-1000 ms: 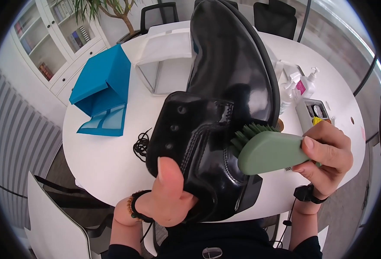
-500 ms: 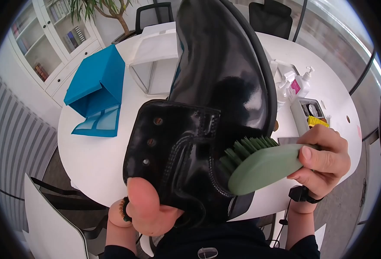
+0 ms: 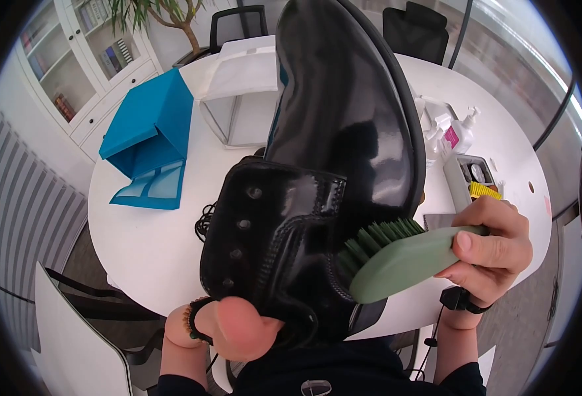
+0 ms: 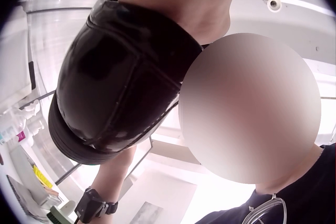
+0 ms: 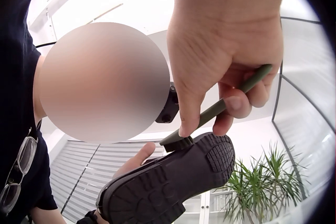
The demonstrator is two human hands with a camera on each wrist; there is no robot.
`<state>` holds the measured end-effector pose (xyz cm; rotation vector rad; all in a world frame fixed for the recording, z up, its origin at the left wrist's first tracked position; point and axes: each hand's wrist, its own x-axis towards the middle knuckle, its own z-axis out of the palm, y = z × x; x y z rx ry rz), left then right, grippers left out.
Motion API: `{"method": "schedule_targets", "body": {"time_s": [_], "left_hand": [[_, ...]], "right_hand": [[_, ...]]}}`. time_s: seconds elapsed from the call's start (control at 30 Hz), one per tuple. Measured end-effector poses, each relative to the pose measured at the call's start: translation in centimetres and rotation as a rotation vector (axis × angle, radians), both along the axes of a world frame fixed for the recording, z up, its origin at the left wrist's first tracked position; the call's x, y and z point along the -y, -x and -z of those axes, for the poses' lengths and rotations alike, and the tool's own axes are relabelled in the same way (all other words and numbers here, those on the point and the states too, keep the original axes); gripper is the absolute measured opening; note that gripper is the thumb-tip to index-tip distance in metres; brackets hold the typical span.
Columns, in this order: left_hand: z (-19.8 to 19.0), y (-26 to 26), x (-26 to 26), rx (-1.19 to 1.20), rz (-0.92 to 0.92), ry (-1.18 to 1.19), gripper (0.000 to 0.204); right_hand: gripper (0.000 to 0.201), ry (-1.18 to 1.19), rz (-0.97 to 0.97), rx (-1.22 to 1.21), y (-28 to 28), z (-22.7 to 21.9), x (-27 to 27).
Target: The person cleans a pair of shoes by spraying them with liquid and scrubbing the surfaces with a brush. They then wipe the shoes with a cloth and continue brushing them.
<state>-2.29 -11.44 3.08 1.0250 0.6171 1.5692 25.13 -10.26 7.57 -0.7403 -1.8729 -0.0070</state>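
A glossy black leather lace-up shoe (image 3: pixel 347 112) is held up over the table, toe pointing away and its lace flap with empty eyelets folded out to the left. My left hand (image 3: pixel 245 328) grips it at the opening, thumb outside, the other fingers hidden inside the shoe. In my right hand (image 3: pixel 495 254), fingers and thumb pinch the handle of a green brush (image 3: pixel 400 267). Its dark green bristles (image 3: pixel 383 237) lie against the shoe's side near the heel. The right wrist view shows the ridged sole (image 5: pixel 173 184) beside the brush.
A black shoelace (image 3: pixel 204 223) lies bundled on the white round table (image 3: pixel 142 254). Further back are an open blue fabric box (image 3: pixel 149 125) and a white box with a clear front (image 3: pixel 241 79). At the right stand pump and spray bottles (image 3: pixel 461 132) and a grey box of supplies (image 3: pixel 461 178).
The shoe shifted left, then slightly back right, and its lace flap sits lower. The brush moved down and left along the shoe's side, with its handle tilted more. Both hands keep their hold.
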Motion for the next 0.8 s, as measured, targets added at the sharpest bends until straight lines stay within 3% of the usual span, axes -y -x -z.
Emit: {"method": "schedule_targets", "body": {"time_s": [0.13, 0.3, 0.43, 0.5, 0.8], "left_hand": [[-0.4, 0.0, 0.0, -0.039, -0.040, -0.042, 0.122], [-4.4, 0.2, 0.1, -0.296, 0.358, 0.322, 0.120], [-4.5, 0.3, 0.1, -0.314, 0.415, 0.325, 0.121], [-3.9, 0.3, -0.1, -0.244, 0.556, 0.182, 0.105], [-1.0, 0.6, -2.0, -0.333, 0.653, -0.371, 0.065]], "right_hand": [[0.040, -0.008, 0.017, 0.001, 0.0, 0.0, 0.1], [0.039, -0.025, 0.031, 0.001, -0.1, 0.2, 0.1], [0.036, -0.014, 0.036, 0.006, -0.2, 0.2, 0.2], [0.035, -0.033, 0.041, 0.022, -0.1, 0.0, 0.2], [0.023, -0.072, 0.012, -0.006, 0.1, 0.3, 0.2]]}}
